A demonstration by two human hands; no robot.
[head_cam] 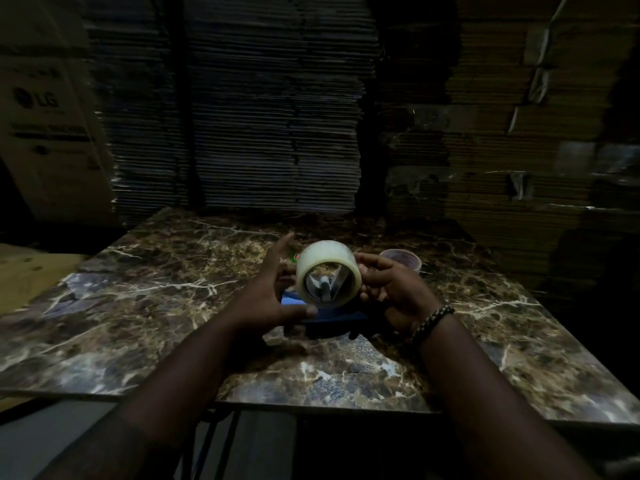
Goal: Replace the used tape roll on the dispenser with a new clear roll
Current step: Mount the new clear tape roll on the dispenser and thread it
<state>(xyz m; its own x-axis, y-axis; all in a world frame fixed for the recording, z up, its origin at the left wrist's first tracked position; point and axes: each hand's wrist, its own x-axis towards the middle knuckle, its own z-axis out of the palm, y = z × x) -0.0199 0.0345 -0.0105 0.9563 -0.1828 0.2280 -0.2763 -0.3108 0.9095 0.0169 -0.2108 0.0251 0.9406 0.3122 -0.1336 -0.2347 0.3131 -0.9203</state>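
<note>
Two bare hands meet at the blue tape dispenser (332,318): the right hand (391,289) clasps the stiff, light clear tape roll (328,277) by its slick rim over the spindle, while the left hand (273,292), fingers spread, steadies the dispenser's near side.

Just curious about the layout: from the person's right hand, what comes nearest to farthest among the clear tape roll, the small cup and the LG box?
1. Clear tape roll, touching the right hand.
2. Small cup, just behind it.
3. LG box, far left.
</note>
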